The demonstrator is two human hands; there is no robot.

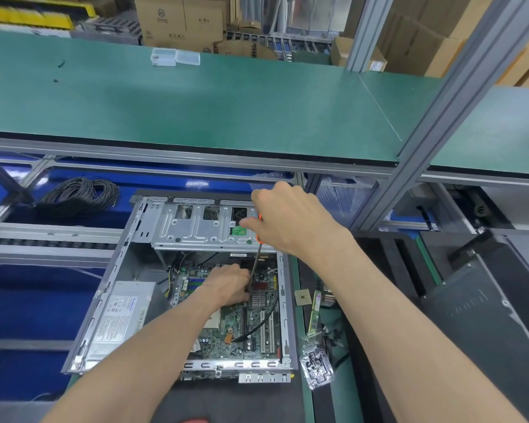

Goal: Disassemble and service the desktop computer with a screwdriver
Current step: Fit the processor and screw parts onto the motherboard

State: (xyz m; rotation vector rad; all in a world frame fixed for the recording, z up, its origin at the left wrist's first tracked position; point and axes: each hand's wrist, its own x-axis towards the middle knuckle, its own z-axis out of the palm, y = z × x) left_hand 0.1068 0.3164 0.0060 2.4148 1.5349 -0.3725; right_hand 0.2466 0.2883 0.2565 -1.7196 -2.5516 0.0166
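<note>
Grey metal forms the open computer case (116, 300), which lies on its side on the worktop (306, 377) with the inside facing up. Inside it the green circuit board (257, 325) covers the bottom, a silver power supply (121, 315) sits at the left, and a metal drive cage (196, 227) crosses the far end.

The right hand (290, 221) is above the drive cage and its fingers are curled around the orange handle of the screwdriver (256, 264). The dark shaft goes down at a small tilt, and its tip is near the board, just beside the left hand (229, 285). The left hand rests on the board with the fingers bent down near the tip; I cannot tell if they pinch something.

On the worktop to the right of the case lie a square chip (303, 297), a green memory stick (314, 312) and a clear bag with small parts (315, 366). A dark panel (477, 300) lies further right. On the green shelf (196, 102) above stand two clear plastic boxes (175, 57). A coil of black cable (78, 195) lies to the left behind the case.
</note>
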